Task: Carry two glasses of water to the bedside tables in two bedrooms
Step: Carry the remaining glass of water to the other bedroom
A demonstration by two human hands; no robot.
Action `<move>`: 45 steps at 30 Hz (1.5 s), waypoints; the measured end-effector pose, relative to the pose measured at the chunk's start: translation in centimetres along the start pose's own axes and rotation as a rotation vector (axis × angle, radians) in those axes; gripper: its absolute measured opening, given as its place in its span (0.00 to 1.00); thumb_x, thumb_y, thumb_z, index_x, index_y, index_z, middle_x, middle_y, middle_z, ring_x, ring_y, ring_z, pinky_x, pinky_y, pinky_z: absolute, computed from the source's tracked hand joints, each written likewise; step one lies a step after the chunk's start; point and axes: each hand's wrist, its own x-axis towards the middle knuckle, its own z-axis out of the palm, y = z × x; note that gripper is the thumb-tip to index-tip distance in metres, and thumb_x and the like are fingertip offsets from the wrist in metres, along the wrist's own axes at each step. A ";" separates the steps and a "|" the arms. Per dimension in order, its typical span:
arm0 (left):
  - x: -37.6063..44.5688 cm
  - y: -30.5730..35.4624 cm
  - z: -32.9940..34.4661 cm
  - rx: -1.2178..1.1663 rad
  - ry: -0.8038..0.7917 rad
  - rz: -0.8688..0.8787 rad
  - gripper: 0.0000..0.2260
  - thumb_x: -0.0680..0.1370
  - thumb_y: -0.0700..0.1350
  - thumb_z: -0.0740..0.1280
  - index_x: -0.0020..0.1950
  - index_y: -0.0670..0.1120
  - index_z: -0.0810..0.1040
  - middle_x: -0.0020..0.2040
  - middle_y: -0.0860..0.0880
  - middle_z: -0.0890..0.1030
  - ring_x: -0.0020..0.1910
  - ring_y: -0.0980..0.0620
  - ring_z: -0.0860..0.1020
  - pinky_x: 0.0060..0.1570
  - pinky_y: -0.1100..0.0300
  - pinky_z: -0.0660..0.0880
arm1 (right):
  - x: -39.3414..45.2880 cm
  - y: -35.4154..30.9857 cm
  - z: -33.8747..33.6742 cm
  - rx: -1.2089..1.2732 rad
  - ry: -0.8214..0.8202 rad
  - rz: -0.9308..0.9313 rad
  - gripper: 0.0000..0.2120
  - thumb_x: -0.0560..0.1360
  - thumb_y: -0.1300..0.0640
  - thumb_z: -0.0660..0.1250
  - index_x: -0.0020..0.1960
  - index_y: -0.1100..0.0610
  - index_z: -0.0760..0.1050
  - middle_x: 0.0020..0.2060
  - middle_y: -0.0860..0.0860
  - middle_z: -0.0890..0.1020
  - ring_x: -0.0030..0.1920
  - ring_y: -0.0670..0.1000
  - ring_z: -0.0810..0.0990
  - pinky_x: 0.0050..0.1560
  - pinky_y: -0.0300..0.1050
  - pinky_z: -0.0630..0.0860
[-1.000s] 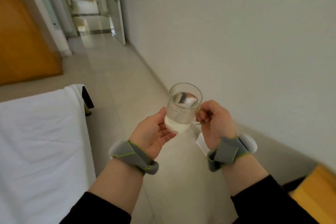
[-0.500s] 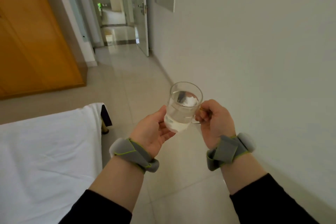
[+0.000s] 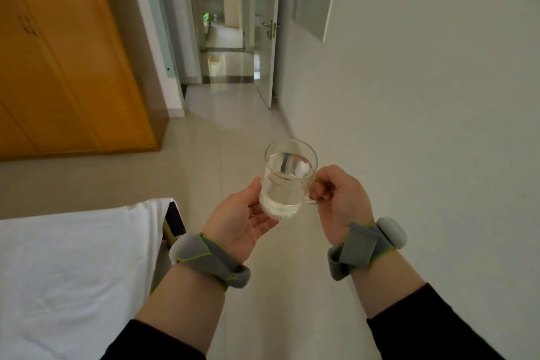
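A clear glass mug (image 3: 287, 178), mostly full of water, stays upright in front of me at chest height. My right hand (image 3: 340, 199) is closed around its handle on the right side. Under the mug's base and left side, my left hand (image 3: 242, 216) cups it with the palm turned up and the fingers touching the glass. Both wrists wear grey straps. No bedside table is in view, and only one glass is visible.
A bed with a white sheet (image 3: 67, 278) fills the lower left. Orange wooden wardrobe doors (image 3: 67, 61) stand at the left. A white wall (image 3: 423, 96) runs along the right. Ahead, tiled floor (image 3: 242, 131) leads to an open door (image 3: 267, 47) and a hallway.
The view has swung left and lifted, bringing the wardrobe and open doorway into the centre. The wooden furniture at the lower right has left the view. Both hands hold the mug as before.
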 end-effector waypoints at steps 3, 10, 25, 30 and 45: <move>5.3 2.6 1.1 -0.009 0.035 0.018 0.19 0.79 0.52 0.61 0.61 0.39 0.76 0.53 0.41 0.79 0.51 0.45 0.78 0.55 0.52 0.75 | 6.5 0.3 0.8 -0.010 -0.030 0.035 0.15 0.63 0.58 0.62 0.18 0.52 0.65 0.18 0.46 0.66 0.28 0.50 0.61 0.38 0.56 0.53; 17.0 8.8 1.0 -0.015 0.094 0.026 0.19 0.78 0.52 0.62 0.59 0.39 0.77 0.49 0.42 0.80 0.47 0.46 0.79 0.55 0.52 0.76 | 19.4 2.1 4.4 0.007 -0.053 0.080 0.15 0.61 0.58 0.62 0.17 0.52 0.65 0.18 0.46 0.66 0.27 0.49 0.63 0.38 0.51 0.59; 42.5 27.5 -0.7 0.014 0.084 0.036 0.17 0.78 0.52 0.62 0.59 0.41 0.77 0.57 0.40 0.80 0.53 0.43 0.79 0.55 0.51 0.77 | 48.0 5.3 16.0 0.004 -0.057 0.058 0.16 0.63 0.57 0.62 0.18 0.51 0.63 0.19 0.46 0.65 0.28 0.50 0.62 0.40 0.52 0.60; 51.2 32.1 -0.7 0.004 0.102 0.049 0.18 0.78 0.52 0.62 0.60 0.40 0.77 0.58 0.39 0.80 0.53 0.43 0.79 0.54 0.52 0.77 | 58.2 7.2 18.5 0.042 -0.079 0.047 0.21 0.68 0.61 0.61 0.19 0.51 0.63 0.19 0.46 0.65 0.27 0.49 0.63 0.39 0.50 0.60; 74.6 47.0 1.2 -0.047 0.166 0.080 0.19 0.78 0.51 0.61 0.62 0.38 0.75 0.56 0.39 0.78 0.53 0.43 0.76 0.58 0.50 0.74 | 86.4 9.0 26.1 0.021 -0.167 0.084 0.17 0.64 0.58 0.62 0.17 0.52 0.65 0.18 0.46 0.66 0.28 0.50 0.63 0.37 0.50 0.61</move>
